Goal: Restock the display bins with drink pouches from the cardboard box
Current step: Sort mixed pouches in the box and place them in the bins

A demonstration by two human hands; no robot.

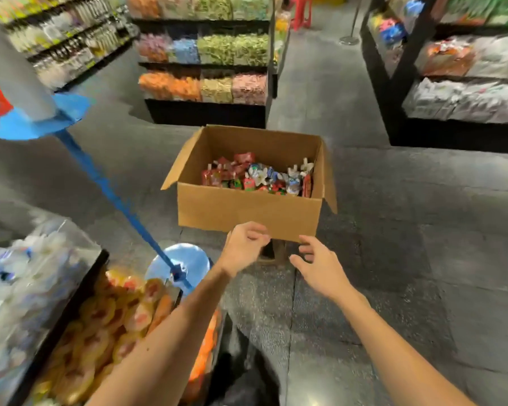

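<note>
At far left we see a clear plastic display bin (27,276) heaped with white and blue pouches. Just beside it is a second clear bin (79,276) full of yellow-orange pouches printed with a peach-coloured fruit. Above both, a blue barrier belt (109,189) runs diagonally down to a shiny round post top (188,256) near the bins.

Our left hand (244,244) reaches forward from over the orange bin, its fingers curled in on themselves and gripping nothing, right in front of the lower edge of the box's near wall. The open brown cardboard box (247,212) sits in the middle of the grey speckled aisle floor (408,259) with its flaps (185,153) turned outward. A layer of red, green, blue and white spouted drink pouches (255,177) lies across its bottom. Their printing is too blurred for us to read any brand.

Our right hand (320,268) hangs just right of the left one and slightly nearer to us, fingers spread and lightly bent, empty, close to the box but apart from it.

Behind the box, black shelving (206,112) carries blocks of orange, green, pink and blue packets. At far right, more black racks (399,83) hold pale bagged goods.
</note>
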